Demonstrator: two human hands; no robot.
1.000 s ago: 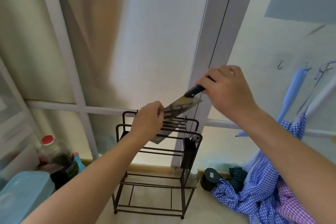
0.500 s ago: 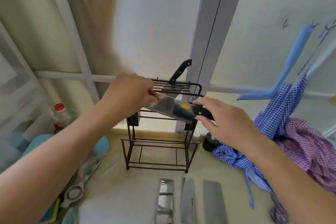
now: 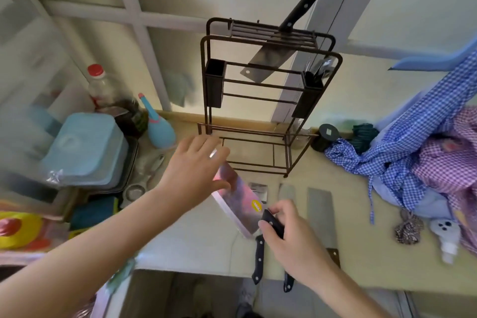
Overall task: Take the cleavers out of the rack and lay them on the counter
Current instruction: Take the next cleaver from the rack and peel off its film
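A cleaver (image 3: 238, 201) with a yellow sticker on its blade hangs low over the counter (image 3: 196, 248), tilted. My right hand (image 3: 289, 237) grips its black handle. My left hand (image 3: 196, 173) holds the far end of the blade between thumb and fingers. Three cleavers lie side by side on the counter just right of it, blades pointing to the rack: one (image 3: 259, 253) mostly under the held blade, one (image 3: 286, 192), one (image 3: 321, 217). The dark wire rack (image 3: 206, 85) stands behind. One cleaver (image 3: 271, 58) stays in its top slots, black handle sticking up.
Left of the rack are a red-capped bottle (image 3: 99, 85), a blue spray bottle (image 3: 158, 129), stacked blue tubs (image 3: 85, 147) and scissors (image 3: 144, 180). Checked cloths (image 3: 418, 147) pile at the right with a small white sprayer (image 3: 447, 240). The counter's front edge runs just below the handles.
Both hands have brought the stickered cleaver down from in front of the rack to just above the counter, beside the three laid cleavers. The view has tilted downward.
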